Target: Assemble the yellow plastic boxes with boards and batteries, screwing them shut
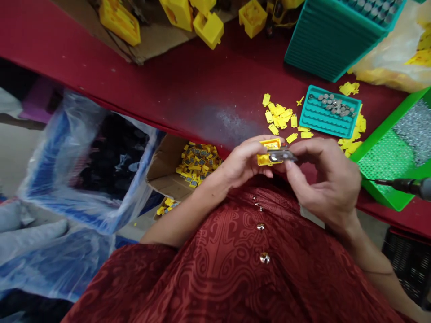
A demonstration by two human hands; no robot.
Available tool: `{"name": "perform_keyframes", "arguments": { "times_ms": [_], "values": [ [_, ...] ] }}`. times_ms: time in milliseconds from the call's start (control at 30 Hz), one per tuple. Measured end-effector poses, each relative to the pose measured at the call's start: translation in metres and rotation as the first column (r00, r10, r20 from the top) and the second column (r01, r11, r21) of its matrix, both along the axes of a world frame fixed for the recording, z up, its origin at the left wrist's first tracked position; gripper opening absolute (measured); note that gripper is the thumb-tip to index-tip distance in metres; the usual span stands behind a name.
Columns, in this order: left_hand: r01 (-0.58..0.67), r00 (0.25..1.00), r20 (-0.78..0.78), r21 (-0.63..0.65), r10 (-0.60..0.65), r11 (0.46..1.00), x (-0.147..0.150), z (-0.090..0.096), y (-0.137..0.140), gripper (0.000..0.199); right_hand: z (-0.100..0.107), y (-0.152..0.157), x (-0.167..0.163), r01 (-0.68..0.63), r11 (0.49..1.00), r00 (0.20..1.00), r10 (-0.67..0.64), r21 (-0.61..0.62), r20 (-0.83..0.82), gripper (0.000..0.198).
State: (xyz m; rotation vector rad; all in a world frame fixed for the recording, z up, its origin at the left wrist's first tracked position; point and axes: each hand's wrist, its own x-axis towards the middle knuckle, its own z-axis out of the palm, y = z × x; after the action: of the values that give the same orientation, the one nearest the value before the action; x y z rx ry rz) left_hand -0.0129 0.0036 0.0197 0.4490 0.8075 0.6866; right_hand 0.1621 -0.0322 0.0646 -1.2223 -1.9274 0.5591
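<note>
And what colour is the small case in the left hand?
Yellow; the small case in the left hand shows best in the head view.

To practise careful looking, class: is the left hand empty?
No, the left hand holds a yellow casing.

The yellow casing (pixel 263 159) is smooth plastic; the tray (pixel 325 125) is ribbed, slightly glossy plastic. Glinting metal bits (pixel 420 130) fill the green plastic basket (pixel 397 195). Matt, cloth-like red covers the desk (pixel 182 85); the box (pixel 164 168) is dull cardboard.
</note>
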Motion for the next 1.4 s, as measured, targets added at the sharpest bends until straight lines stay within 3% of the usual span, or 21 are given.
{"name": "perform_keyframes", "arguments": {
  "times_ms": [67,133,267,433,833,1067,1267,1400],
  "values": [
    [0.004,0.999,0.043,-0.036,-0.003,0.999,-0.005,0.000,0.001,0.053,-0.004,-0.001,-0.001,-0.110,0.981,0.990,0.094,0.159,0.105,0.019],
    [0.029,0.997,0.079,-0.047,-0.025,0.998,-0.008,0.003,0.001,0.054,-0.008,0.000,0.001,-0.189,0.956,0.972,0.149,0.224,0.184,0.021],
    [0.023,0.999,0.041,-0.053,-0.021,0.998,-0.005,0.012,-0.002,0.044,-0.009,0.002,0.006,-0.275,0.935,0.941,0.213,0.224,0.264,0.020],
    [0.012,1.000,-0.006,0.035,-0.011,0.999,-0.002,0.015,-0.007,0.030,0.002,-0.001,0.013,-0.344,0.919,0.916,0.282,0.193,0.285,0.017],
    [0.113,0.993,-0.038,0.143,-0.109,0.983,-0.008,0.021,-0.009,0.033,0.014,-0.008,0.018,-0.301,0.945,0.926,0.258,0.127,0.277,0.018],
    [0.072,0.996,-0.057,0.118,-0.065,0.990,-0.005,0.020,-0.007,0.039,0.012,-0.010,0.018,-0.295,0.948,0.929,0.256,0.119,0.267,0.020],
    [0.091,0.995,-0.061,0.104,-0.085,0.990,-0.004,0.018,-0.009,0.036,0.009,-0.005,0.013,-0.094,0.994,0.978,0.083,0.049,0.193,0.017],
    [0.090,0.996,-0.010,0.054,-0.090,0.994,-0.008,0.020,-0.012,0.046,0.010,0.000,0.013,-0.088,0.996,0.971,0.084,0.010,0.224,0.015]
  ]
}}
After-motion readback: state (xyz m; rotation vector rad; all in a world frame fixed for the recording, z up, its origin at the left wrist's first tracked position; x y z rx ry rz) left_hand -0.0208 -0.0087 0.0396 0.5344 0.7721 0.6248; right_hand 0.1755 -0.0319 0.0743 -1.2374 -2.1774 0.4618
